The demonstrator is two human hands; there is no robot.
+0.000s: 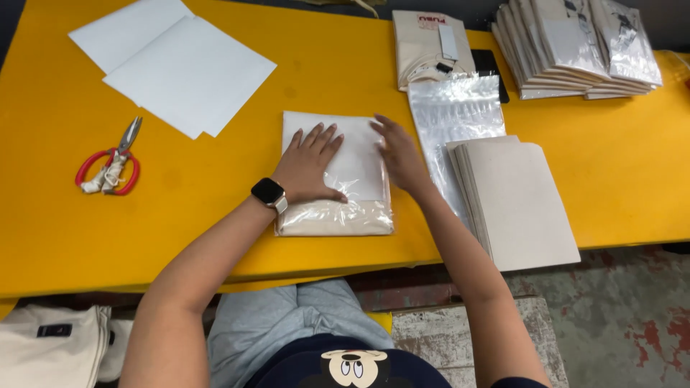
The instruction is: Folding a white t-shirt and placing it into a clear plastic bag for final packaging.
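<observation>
A folded cream garment inside a clear plastic bag lies on the yellow table in front of me, with a white sheet showing on top. My left hand, a smartwatch on its wrist, presses flat on the bag with fingers spread. My right hand rests palm down on the bag's right edge, fingers pointing to the far left. Neither hand grips anything.
Clear empty bags and a stack of grey cardboard sheets lie to the right. A folded cream garment and a pile of bagged garments sit at the back. White paper sheets and red-handled scissors lie left.
</observation>
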